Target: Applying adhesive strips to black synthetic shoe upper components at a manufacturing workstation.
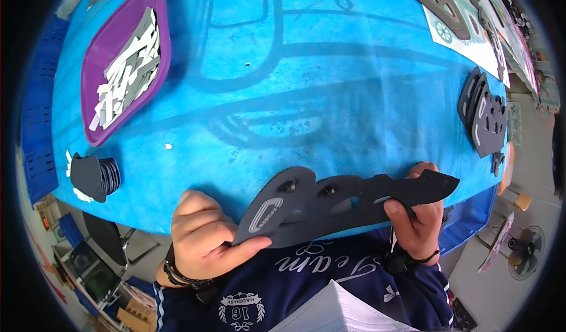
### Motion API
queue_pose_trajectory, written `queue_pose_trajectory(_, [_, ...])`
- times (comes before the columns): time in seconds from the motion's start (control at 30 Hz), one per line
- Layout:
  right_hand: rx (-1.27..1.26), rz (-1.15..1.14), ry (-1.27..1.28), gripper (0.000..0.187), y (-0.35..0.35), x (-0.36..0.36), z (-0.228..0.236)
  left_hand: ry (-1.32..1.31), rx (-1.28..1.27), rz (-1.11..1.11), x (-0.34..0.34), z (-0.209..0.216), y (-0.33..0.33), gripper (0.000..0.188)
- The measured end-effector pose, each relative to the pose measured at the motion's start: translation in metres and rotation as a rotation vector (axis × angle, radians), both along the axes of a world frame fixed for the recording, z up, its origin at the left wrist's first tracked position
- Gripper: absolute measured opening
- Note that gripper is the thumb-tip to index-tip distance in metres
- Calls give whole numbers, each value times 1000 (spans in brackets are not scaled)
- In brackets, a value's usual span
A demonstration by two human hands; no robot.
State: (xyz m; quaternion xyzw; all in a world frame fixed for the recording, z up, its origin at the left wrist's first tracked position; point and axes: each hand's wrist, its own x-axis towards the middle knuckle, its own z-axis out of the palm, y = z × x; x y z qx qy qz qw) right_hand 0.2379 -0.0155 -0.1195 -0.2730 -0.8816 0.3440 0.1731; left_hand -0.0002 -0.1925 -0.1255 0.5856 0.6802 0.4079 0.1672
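A black flat cut-out panel (315, 217), shaped like a piece of a shoe upper, is stretched sideways in front of my chest, over the table's near edge. It has several holes and a light grey looped print near its left end. My left hand (203, 237) is closed on the panel's lower left corner, thumb on top. Toward the other end, my right hand (415, 223) pinches it, with the thumb on the near face and the fingers behind. The panel's narrow, pointed tip sticks out past my right hand.
A purple basin (89, 105) at the far left holds white and grey strips. Near it stands a stack of small dark pieces (91, 178). Similar black panels (489, 125) are piled at the right edge of the blue-covered table (354, 114). More dark pieces (439, 7) lie on papers at the far right.
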Motion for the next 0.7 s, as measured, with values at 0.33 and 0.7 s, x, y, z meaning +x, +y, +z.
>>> queue_pose_trajectory(0.33, [62,35,-57,16,-1,-7,0,117,-66,-7,-1,2,3,28])
queue_pose_trajectory(0.7, [98,-14,-87,16,-2,-12,1,139,-117,-27,0,6,8,29])
